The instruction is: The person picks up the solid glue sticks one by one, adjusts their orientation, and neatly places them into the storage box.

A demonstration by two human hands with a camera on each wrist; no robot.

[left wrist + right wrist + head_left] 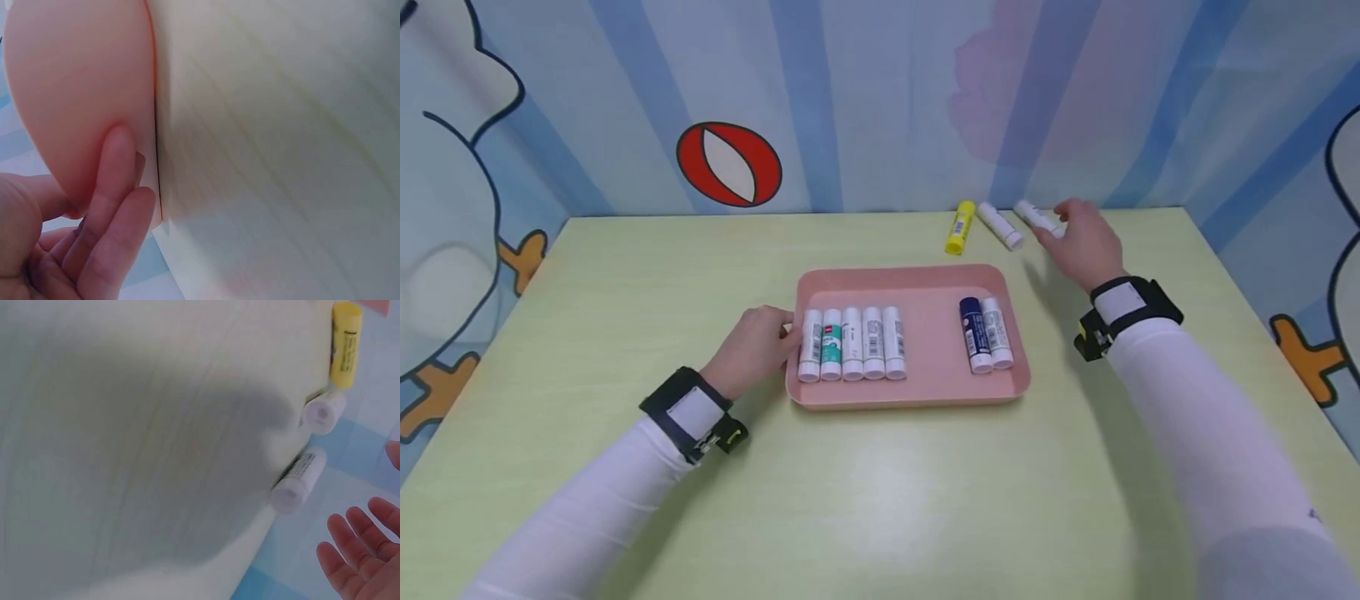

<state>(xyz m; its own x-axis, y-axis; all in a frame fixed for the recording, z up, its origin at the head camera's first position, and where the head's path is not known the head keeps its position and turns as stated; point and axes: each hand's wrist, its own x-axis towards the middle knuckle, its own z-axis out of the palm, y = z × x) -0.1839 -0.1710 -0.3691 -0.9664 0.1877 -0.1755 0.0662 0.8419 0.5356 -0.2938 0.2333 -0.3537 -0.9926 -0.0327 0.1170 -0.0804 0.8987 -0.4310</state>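
Observation:
My left hand (751,350) pinches the left rim of the pink tray (928,333); in the left wrist view its fingers (119,162) lie against the tray's outer wall. Near the table's back edge, my right hand (1086,246) reaches beside a white glue stick (1033,216). The right wrist view shows that hand's fingers spread, apart from this glue stick (301,478). Left of it lie another white glue stick (1000,226) and a yellow one (960,227).
Several mostly white glue sticks (852,343) stand in a row at the tray's left. A dark blue one (976,335) and a white one (997,333) lie together at its right. A printed curtain (880,108) rises behind the pale table (880,500).

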